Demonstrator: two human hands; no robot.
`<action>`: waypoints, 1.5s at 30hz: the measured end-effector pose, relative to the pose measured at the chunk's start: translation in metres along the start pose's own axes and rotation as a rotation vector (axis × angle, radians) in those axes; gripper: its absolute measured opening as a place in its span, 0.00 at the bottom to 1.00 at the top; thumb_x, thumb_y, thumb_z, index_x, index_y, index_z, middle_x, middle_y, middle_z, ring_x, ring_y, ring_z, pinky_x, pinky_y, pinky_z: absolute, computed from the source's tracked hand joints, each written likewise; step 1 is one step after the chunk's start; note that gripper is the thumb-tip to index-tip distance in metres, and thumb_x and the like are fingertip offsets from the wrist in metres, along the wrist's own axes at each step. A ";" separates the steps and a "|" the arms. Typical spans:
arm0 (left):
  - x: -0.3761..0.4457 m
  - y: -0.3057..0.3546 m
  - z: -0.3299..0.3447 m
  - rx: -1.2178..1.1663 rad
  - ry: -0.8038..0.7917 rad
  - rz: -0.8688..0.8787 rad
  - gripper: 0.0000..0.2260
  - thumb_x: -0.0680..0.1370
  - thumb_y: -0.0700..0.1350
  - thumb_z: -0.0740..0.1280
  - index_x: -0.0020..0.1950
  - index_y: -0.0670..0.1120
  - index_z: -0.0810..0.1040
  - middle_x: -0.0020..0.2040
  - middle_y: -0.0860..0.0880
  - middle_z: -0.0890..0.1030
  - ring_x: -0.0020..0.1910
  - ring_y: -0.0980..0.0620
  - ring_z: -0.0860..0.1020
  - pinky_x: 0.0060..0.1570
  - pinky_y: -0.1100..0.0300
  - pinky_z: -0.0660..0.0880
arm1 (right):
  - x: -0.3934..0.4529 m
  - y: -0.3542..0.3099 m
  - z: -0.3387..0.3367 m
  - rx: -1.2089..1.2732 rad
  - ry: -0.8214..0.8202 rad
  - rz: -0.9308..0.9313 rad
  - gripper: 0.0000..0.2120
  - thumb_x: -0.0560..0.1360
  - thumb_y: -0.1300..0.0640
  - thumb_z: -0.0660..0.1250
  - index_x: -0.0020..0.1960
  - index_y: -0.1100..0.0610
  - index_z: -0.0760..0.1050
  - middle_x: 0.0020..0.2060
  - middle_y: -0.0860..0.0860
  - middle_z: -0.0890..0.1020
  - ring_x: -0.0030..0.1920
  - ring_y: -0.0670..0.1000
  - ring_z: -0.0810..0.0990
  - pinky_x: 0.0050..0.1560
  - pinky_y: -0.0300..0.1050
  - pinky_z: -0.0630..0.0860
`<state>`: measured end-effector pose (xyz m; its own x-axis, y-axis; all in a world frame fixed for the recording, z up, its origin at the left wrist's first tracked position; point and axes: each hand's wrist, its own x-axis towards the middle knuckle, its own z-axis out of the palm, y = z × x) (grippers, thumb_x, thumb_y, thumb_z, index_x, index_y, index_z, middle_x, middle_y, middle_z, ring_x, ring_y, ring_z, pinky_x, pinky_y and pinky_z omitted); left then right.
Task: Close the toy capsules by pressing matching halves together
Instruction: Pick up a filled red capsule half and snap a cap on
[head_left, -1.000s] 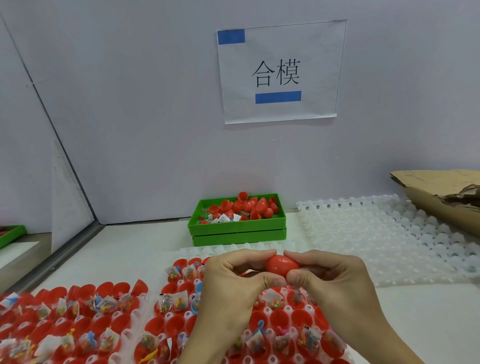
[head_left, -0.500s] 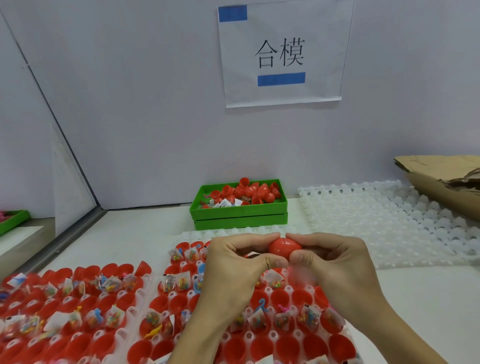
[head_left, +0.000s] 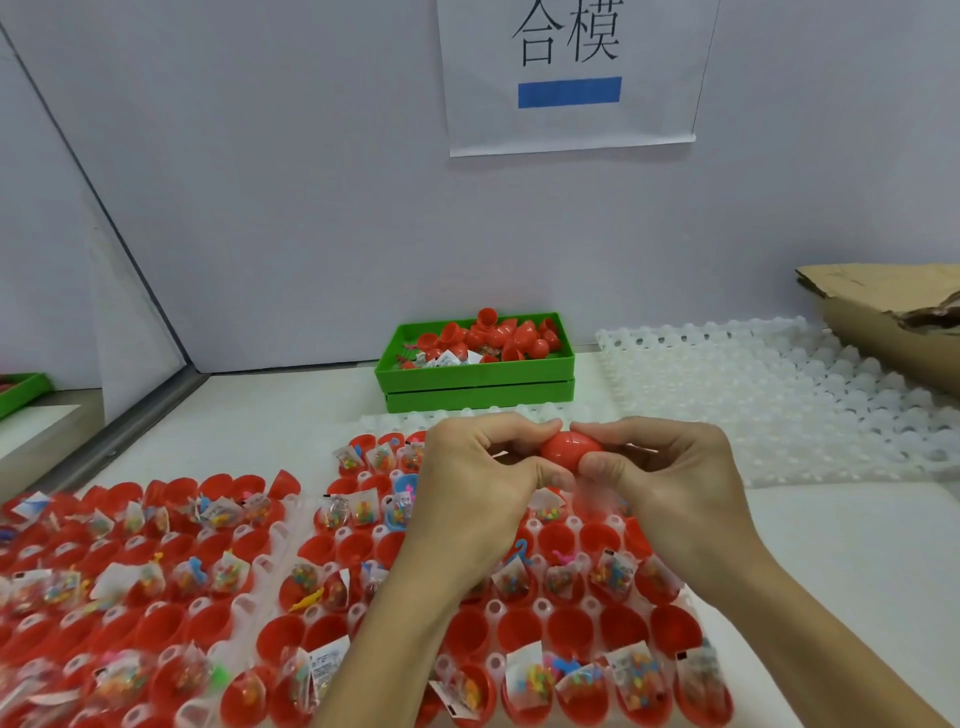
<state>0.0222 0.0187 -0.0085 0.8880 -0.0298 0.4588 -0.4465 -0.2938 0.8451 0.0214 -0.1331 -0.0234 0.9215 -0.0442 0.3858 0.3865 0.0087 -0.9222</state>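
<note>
A red egg-shaped toy capsule with its two halves joined is held above the tray, a thin seam showing round its middle. My left hand pinches its left end between thumb and fingers. My right hand pinches its right end the same way. Below them a white tray holds several open red capsule halves, many with small bagged toys inside. A second such tray lies to the left.
A green bin of loose red capsule halves stands at the back by the wall. An empty white tray lies at the right, with a cardboard piece behind it. A paper sign hangs on the wall.
Both hands keep pinching the capsule and have barely moved. The view has tilted downward, so more of the trays shows at the bottom.
</note>
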 end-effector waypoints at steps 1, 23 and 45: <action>0.000 -0.001 0.000 0.004 -0.003 0.002 0.17 0.66 0.30 0.77 0.39 0.54 0.86 0.36 0.59 0.85 0.36 0.62 0.82 0.37 0.72 0.76 | 0.000 0.001 0.000 0.003 -0.001 0.001 0.18 0.67 0.72 0.74 0.37 0.47 0.86 0.35 0.50 0.87 0.35 0.50 0.86 0.36 0.35 0.79; -0.003 -0.005 0.007 0.386 -0.029 0.305 0.09 0.70 0.35 0.76 0.47 0.44 0.82 0.42 0.52 0.79 0.43 0.58 0.76 0.43 0.70 0.73 | -0.007 0.003 0.011 -0.126 -0.105 -0.049 0.08 0.72 0.60 0.73 0.47 0.48 0.85 0.41 0.48 0.87 0.45 0.46 0.86 0.48 0.40 0.82; -0.003 -0.011 0.004 -0.393 -0.230 -0.218 0.10 0.74 0.35 0.72 0.53 0.46 0.85 0.47 0.47 0.87 0.50 0.49 0.85 0.49 0.61 0.80 | 0.000 0.014 -0.003 0.125 -0.140 0.041 0.12 0.69 0.57 0.70 0.51 0.55 0.85 0.48 0.55 0.87 0.53 0.55 0.85 0.58 0.57 0.79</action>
<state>0.0246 0.0181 -0.0205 0.9465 -0.2308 0.2254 -0.2163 0.0643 0.9742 0.0266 -0.1358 -0.0359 0.9295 0.0977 0.3556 0.3421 0.1319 -0.9304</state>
